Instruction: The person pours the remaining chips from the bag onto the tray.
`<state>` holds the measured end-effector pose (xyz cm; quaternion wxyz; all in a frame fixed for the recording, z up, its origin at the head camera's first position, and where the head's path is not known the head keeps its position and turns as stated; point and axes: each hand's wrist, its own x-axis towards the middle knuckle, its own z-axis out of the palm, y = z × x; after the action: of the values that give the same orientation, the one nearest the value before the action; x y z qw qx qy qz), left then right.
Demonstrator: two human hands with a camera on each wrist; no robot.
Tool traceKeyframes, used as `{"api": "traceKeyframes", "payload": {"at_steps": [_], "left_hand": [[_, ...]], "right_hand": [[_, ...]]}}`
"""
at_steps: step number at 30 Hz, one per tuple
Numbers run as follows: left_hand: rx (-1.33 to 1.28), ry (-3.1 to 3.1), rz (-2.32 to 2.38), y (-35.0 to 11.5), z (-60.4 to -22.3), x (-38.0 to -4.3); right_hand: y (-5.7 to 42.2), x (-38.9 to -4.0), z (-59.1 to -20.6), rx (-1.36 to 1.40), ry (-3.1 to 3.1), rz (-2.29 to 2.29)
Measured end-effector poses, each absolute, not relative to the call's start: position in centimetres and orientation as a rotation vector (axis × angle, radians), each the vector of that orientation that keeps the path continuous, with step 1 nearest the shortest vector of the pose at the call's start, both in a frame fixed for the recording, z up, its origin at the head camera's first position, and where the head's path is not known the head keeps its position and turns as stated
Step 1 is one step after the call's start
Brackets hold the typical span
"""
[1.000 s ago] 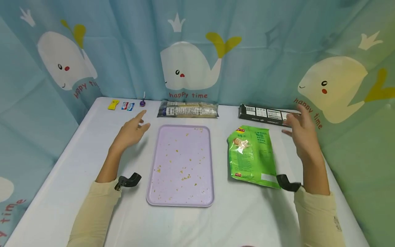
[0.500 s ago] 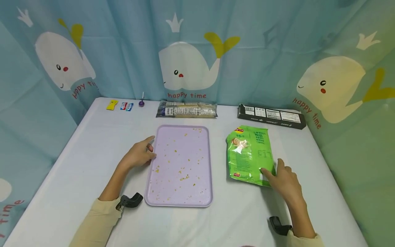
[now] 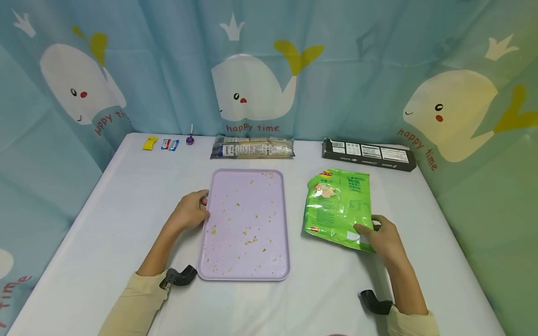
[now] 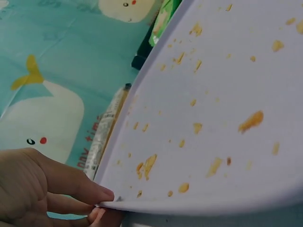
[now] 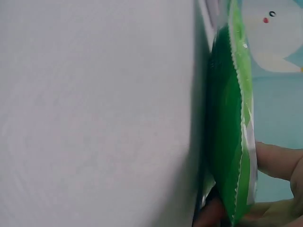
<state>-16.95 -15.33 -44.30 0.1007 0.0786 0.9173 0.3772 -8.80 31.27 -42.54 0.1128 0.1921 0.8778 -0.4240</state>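
A pale purple tray (image 3: 248,275) scattered with yellow crumbs lies mid-table. My left hand (image 3: 191,211) pinches its left rim, thumb on top and fingers beneath, as the left wrist view shows with the hand (image 4: 52,189) at the tray's edge (image 4: 199,207). To the right of the tray is a green chip bag (image 3: 338,210), back side up. My right hand (image 3: 385,238) grips the bag's lower right edge, thumb over it and fingers underneath. In the right wrist view the bag (image 5: 229,127) appears edge-on, its crimped seam showing beside the thumb (image 5: 277,161).
Along the back of the table lie a yellow-wrapped candy (image 3: 150,143), two small candy packets (image 3: 170,144), a purple lollipop (image 3: 190,139), a clear-wrapped noodle pack (image 3: 252,148) and a long black box (image 3: 370,155). A patterned curtain (image 3: 168,70) hangs behind.
Both hands have come down and nearer: the left from above the table to the tray's left rim, the right from over the black box to the bag. The bag has turned and shifted slightly.
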Motion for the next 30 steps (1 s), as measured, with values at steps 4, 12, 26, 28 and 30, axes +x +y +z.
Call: {"api": "traceKeyframes", "payload": {"at_steps": [4, 12, 26, 28, 30], "left_hand": [[0.219, 2.681, 1.189, -15.4, -44.2, -17.0], [0.215, 2.629, 1.249, -15.6, -44.2, -17.1], [0.210, 2.544, 1.354, -16.0, -44.7, -17.2], [0.202, 2.522, 1.374, -16.0, -44.7, -17.2], [0.197, 2.504, 1.387, -16.0, -44.6, -17.2]], "right_hand": [[31.3, -8.6, -42.2, 0.548, 2.515, -1.419], [32.6, -8.2, -42.7, 0.468, 2.148, -1.934], [32.9, -7.7, -44.7, 0.226, 1.182, -2.673], [32.8, -7.7, -45.0, 0.204, 1.127, -2.716], [32.7, -7.8, -45.3, 0.193, 1.070, -2.748]]}}
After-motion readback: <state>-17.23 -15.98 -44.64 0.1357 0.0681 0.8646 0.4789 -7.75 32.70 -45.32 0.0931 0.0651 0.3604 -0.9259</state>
